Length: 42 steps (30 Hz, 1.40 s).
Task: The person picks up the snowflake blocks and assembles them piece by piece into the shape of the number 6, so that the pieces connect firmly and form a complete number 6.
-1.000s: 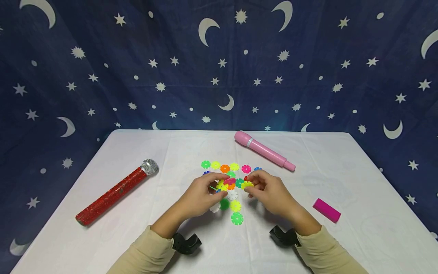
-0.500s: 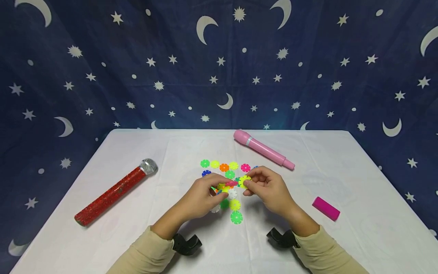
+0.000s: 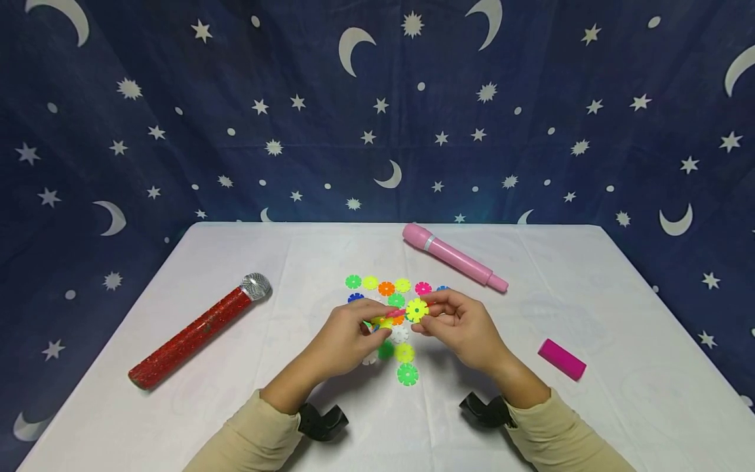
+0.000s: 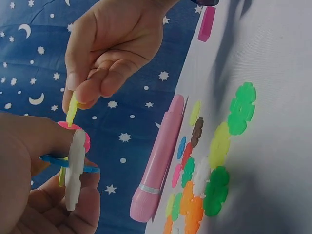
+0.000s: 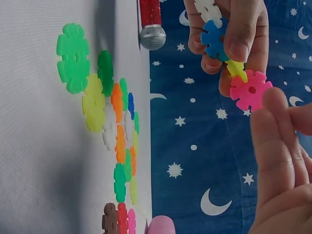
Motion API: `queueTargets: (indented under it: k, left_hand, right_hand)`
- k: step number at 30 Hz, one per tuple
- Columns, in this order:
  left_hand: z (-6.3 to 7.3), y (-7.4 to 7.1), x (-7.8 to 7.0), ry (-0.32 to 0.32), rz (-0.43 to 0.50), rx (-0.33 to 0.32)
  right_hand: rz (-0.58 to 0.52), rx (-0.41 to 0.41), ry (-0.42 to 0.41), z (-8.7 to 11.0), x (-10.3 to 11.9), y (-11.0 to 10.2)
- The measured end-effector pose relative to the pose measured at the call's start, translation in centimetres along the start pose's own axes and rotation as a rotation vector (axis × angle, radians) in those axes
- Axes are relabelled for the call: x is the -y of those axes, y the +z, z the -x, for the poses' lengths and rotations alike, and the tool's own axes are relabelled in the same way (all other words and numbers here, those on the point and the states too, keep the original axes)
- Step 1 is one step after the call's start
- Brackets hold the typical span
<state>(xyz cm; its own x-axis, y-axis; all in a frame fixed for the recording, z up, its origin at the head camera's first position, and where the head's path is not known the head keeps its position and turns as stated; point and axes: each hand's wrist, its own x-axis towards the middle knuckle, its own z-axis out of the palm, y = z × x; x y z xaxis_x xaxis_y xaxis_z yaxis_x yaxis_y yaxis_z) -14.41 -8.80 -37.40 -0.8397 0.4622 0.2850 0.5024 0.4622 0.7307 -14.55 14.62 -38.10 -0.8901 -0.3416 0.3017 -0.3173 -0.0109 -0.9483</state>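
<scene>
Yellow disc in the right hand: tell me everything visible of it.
The yellow disc is flat, round and plastic-looking, with a notched rim and a small central hole. The right hand pinches it above the table. The head view shows its face; the left wrist view shows it edge-on, one end overlapping the pink disc of the left hand's joined discs. Whether they are slotted together cannot be told.

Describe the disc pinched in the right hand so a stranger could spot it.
Above the white table, find the right hand. It pinches a bright yellow disc with a notched rim and a small central hole. Unlike the yellow discs on the table or in the left hand's cluster, it sits in the right hand's pinch.
</scene>
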Motion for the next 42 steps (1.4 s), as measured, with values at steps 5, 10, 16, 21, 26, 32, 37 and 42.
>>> queueTargets:
  k: [5, 10, 16, 21, 26, 32, 37, 42]
  left_hand:
    - [-0.06, 0.01, -0.01, -0.002, 0.028, 0.018]
    - [-0.07, 0.07, -0.04, 0.000, 0.027, 0.027]
    - [-0.08, 0.11, -0.05, -0.008, 0.012, 0.012]
    - [-0.10, 0.13, -0.08, -0.017, 0.014, 0.020]
    - [-0.07, 0.11, -0.08, -0.012, 0.015, 0.034]
    - [0.09, 0.06, 0.13, -0.001, 0.013, 0.051]
    - [0.05, 0.14, 0.12, -0.030, 0.011, 0.048]
    - [-0.02, 0.28, -0.02, -0.062, 0.042, 0.057]
  right_hand:
    - [0.029, -0.029, 0.021, -0.04, 0.04, 0.09]
    - [0.028, -0.044, 0.049, 0.04, 0.29, 0.16]
    - [0.028, -0.047, 0.074, 0.05, 0.42, 0.11]
    - [0.014, -0.037, 0.100, 0.10, 0.27, 0.13]
    - [0.016, -0.025, 0.102, 0.16, 0.02, 0.31]
    - [0.038, 0.002, 0.116, 0.12, -0.12, 0.44]
    - [0.039, 0.013, 0.110, 0.05, -0.16, 0.34]
    - [0.078, 0.062, 0.090, 0.01, -0.35, 0.40]
